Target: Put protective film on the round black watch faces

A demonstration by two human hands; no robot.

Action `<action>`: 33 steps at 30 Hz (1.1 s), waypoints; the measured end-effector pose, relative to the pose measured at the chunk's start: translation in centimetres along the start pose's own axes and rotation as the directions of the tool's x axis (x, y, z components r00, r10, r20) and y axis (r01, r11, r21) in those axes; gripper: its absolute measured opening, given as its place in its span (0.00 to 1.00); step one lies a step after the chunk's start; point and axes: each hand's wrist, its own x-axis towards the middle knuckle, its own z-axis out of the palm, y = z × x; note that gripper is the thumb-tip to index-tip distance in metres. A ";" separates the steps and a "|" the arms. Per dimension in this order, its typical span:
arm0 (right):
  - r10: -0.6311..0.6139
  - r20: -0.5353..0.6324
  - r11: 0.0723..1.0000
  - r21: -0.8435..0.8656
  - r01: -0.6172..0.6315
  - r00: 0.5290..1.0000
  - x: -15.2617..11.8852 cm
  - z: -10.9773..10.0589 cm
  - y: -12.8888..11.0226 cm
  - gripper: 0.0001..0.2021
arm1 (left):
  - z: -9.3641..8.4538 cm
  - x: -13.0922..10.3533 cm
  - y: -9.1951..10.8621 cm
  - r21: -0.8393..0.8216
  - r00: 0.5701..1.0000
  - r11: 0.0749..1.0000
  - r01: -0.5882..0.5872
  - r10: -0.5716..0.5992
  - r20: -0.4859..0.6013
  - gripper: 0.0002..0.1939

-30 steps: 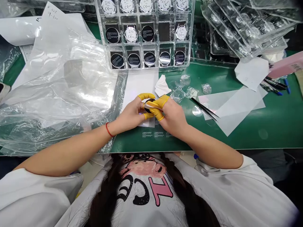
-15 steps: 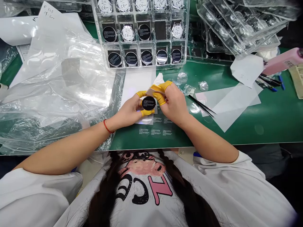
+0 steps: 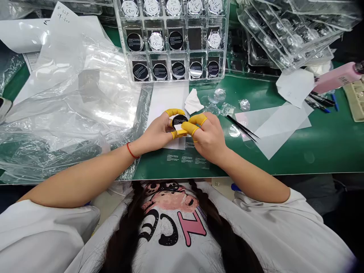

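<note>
My left hand (image 3: 159, 129), in yellow finger cots, grips a round watch head (image 3: 178, 120) by its rim. Black film with small white print covers the side facing me. My right hand (image 3: 211, 135), also in yellow finger cots, pinches a small white piece (image 3: 178, 127), like a folded card, against the lower part of that face. Its fingers hide part of the piece. Just beyond the hands a crumpled white cloth (image 3: 193, 102) lies on the green mat. Clear printed film labels (image 3: 187, 158) lie nearer to me, and a white sheet (image 3: 167, 96) is under the left hand.
A clear tray (image 3: 178, 80) of watch heads stands at the back. Plastic bags (image 3: 96, 110) cover the left side. Black tweezers (image 3: 243, 128), translucent sheets (image 3: 273, 129) and a pink bottle (image 3: 337, 79) lie to the right; stacked clear trays (image 3: 287, 38) rise behind them.
My right hand has let go of the white cloth, now on the mat, and moved down with the white piece onto the watch face. My left hand still holds the watch head.
</note>
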 end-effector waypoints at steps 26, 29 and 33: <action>0.572 0.088 0.777 0.260 -0.573 0.816 1.4 -1.3 4.8 0.13 | 0.5 -0.6 0.2 -0.044 0.998 0.999 0.019 -0.021 -0.060 0.28; 0.350 0.288 0.788 0.425 -0.447 0.891 3.0 -1.0 1.5 0.20 | 0.5 -0.6 0.2 -0.070 0.997 0.997 0.027 -0.032 -0.067 0.35; 0.310 0.153 0.803 0.487 -0.345 0.938 8.8 -0.6 3.3 0.22 | 0.5 -0.7 0.5 -0.065 0.994 0.996 0.063 -0.069 -0.083 0.44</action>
